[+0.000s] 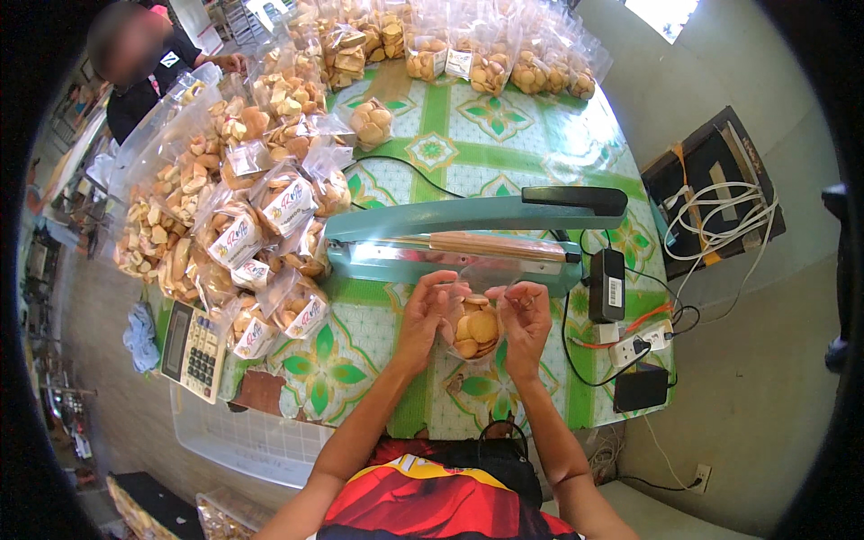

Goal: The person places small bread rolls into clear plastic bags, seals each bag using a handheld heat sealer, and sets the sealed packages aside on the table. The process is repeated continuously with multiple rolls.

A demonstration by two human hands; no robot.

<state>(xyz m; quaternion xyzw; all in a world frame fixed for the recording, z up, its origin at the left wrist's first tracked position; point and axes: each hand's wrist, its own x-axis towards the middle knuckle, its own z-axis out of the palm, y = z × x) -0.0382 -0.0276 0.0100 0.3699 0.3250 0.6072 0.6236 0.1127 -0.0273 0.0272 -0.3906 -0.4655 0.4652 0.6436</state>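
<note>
Between my two hands is a clear plastic bag of round, flat golden cookies (475, 331), its top toward the sealer. My left hand (427, 317) pinches the bag's upper left side with bent fingers. On the other side, my right hand (525, 326) grips the upper right edge, fingers curled. Just beyond my fingertips lies a teal bag heat sealer (387, 259), its long arm (486, 212) raised over the base. The bag's open end reaches the sealer's front edge; whether it touches the sealing strip I cannot tell.
Many labelled bags of biscuits (236, 236) are heaped at the left, with more filled bags (490, 72) along the far edge. A calculator (193, 351) sits at the near left. A power adapter (607, 286), power strip (641, 349) and cables lie right. A person (135, 63) is far left.
</note>
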